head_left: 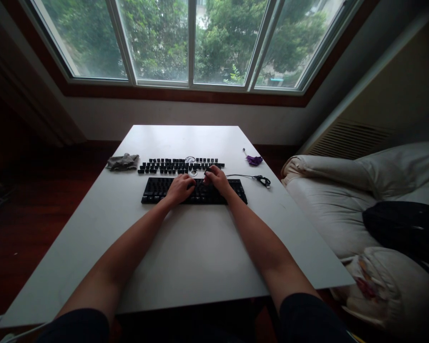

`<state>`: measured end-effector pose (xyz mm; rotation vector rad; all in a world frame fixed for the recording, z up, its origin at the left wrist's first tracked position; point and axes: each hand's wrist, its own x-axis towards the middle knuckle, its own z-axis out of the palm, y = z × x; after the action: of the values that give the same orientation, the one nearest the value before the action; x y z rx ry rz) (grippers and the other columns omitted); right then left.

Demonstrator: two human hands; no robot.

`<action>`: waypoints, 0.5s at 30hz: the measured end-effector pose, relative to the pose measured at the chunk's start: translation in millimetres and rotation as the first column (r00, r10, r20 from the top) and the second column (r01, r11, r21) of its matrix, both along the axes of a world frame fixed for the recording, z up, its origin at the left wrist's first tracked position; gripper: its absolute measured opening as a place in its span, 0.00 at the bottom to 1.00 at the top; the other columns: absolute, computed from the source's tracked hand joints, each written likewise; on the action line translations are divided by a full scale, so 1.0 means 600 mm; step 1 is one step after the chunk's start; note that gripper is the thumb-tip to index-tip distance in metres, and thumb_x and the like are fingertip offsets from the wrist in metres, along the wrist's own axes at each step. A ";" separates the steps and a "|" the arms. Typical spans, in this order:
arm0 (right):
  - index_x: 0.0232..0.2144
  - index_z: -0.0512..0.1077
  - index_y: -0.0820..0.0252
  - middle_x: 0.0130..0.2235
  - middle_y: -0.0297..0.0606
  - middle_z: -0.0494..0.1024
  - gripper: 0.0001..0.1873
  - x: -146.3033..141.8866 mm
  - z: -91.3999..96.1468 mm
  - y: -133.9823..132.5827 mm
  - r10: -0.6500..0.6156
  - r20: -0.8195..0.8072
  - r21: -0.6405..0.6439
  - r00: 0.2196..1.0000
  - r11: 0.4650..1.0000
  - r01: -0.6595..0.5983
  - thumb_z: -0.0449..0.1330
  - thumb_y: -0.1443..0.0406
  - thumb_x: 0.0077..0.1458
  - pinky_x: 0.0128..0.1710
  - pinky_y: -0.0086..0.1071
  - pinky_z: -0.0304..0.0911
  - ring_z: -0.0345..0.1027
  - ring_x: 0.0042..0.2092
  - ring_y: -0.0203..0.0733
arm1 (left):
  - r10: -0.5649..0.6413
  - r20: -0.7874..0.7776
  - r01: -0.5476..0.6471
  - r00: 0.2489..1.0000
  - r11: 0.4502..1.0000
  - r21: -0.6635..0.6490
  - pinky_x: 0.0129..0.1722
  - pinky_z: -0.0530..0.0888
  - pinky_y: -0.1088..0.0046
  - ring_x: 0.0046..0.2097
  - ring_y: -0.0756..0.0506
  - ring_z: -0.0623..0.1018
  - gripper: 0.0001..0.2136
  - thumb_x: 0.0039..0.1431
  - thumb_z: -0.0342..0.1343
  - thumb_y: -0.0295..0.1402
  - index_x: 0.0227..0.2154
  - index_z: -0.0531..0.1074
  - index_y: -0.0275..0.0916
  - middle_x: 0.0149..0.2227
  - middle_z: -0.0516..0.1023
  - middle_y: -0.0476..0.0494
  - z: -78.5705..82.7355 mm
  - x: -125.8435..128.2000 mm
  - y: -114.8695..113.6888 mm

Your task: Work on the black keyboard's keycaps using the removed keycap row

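Note:
A black keyboard (153, 190) lies across the white table in front of me. My left hand (180, 187) rests on its middle, fingers lying over the keys and thumb apart. Just to the right, my right hand (216, 179) is held over the keyboard with its fingers pinched together. A small dark piece that looks like a keycap (208, 169) shows at those fingertips. Behind the keyboard, many loose black keycaps (157, 166) stand in rows. A thin wire loop (190, 159) lies among them, and another loop (194, 174) is close to my hands.
A grey cloth (123, 162) lies at the table's left edge. On the right are a purple cloth-like item (253, 160) and a coiled black cable (262, 180). The white table (193, 257) faces a window, with a pale sofa (321, 195) at its right.

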<state>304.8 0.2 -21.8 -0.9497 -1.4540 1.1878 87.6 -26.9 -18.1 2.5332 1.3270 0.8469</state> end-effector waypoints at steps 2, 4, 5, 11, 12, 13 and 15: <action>0.34 0.64 0.54 0.26 0.28 0.74 0.15 0.004 0.002 0.003 -0.032 -0.056 -0.018 0.998 0.999 0.031 0.62 0.53 0.52 0.27 0.31 0.67 0.71 0.27 0.38 | -0.005 0.017 0.005 1.000 1.000 -0.001 0.50 0.70 0.58 0.47 0.38 0.73 0.06 0.59 0.58 0.31 0.39 0.78 0.43 0.42 0.75 0.41 0.000 0.000 -0.001; 0.34 0.64 0.55 0.27 0.29 0.75 0.16 0.005 0.003 0.003 -0.034 -0.057 0.000 0.998 0.999 0.034 0.64 0.53 0.51 0.28 0.31 0.68 0.72 0.28 0.39 | -0.014 0.041 0.014 0.999 1.000 -0.005 0.50 0.69 0.58 0.46 0.38 0.73 0.07 0.59 0.58 0.32 0.39 0.78 0.43 0.41 0.76 0.41 0.002 0.001 -0.002; 0.34 0.65 0.55 0.27 0.30 0.76 0.17 0.004 0.004 0.002 -0.031 -0.047 0.013 0.998 0.999 0.032 0.64 0.53 0.50 0.29 0.32 0.69 0.73 0.29 0.40 | -0.021 0.059 0.021 0.998 1.000 -0.009 0.50 0.69 0.58 0.47 0.39 0.73 0.07 0.59 0.58 0.32 0.40 0.78 0.43 0.42 0.76 0.41 0.003 0.001 -0.002; 0.35 0.68 0.55 0.25 0.28 0.73 0.16 -0.010 0.009 -0.007 -0.047 0.019 0.080 0.999 0.996 0.046 0.66 0.53 0.50 0.32 0.33 0.69 0.72 0.29 0.40 | -0.071 0.220 0.088 0.973 0.994 -0.071 0.50 0.71 0.62 0.48 0.40 0.75 0.12 0.59 0.60 0.34 0.46 0.77 0.43 0.45 0.77 0.43 0.004 -0.006 0.005; 0.35 0.68 0.55 0.25 0.28 0.73 0.16 -0.012 0.011 -0.009 -0.050 0.019 0.089 0.999 0.995 0.048 0.65 0.54 0.50 0.32 0.33 0.68 0.72 0.30 0.40 | -0.079 0.241 0.101 0.967 0.992 -0.079 0.49 0.71 0.62 0.48 0.41 0.75 0.11 0.59 0.60 0.34 0.45 0.77 0.43 0.44 0.77 0.43 0.004 -0.008 0.007; 0.35 0.68 0.55 0.25 0.28 0.73 0.16 -0.014 0.013 -0.011 -0.051 0.021 0.096 0.998 0.994 0.049 0.65 0.54 0.50 0.32 0.33 0.68 0.72 0.30 0.40 | -0.089 0.259 0.115 0.962 0.990 -0.086 0.49 0.71 0.63 0.48 0.41 0.75 0.10 0.59 0.60 0.34 0.44 0.77 0.42 0.44 0.77 0.43 0.003 -0.009 0.010; 0.34 0.68 0.56 0.25 0.29 0.73 0.16 -0.017 0.018 -0.014 -0.055 0.036 0.103 0.998 0.993 0.051 0.65 0.53 0.50 0.32 0.33 0.68 0.72 0.30 0.40 | -0.105 0.295 0.140 0.950 0.985 -0.100 0.48 0.71 0.63 0.47 0.42 0.75 0.10 0.58 0.61 0.34 0.43 0.78 0.42 0.43 0.78 0.44 0.003 -0.012 0.013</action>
<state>294.3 -8.4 -10.7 -0.9399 -1.4968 1.0520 80.7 -19.0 -16.4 2.2668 1.0838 1.0305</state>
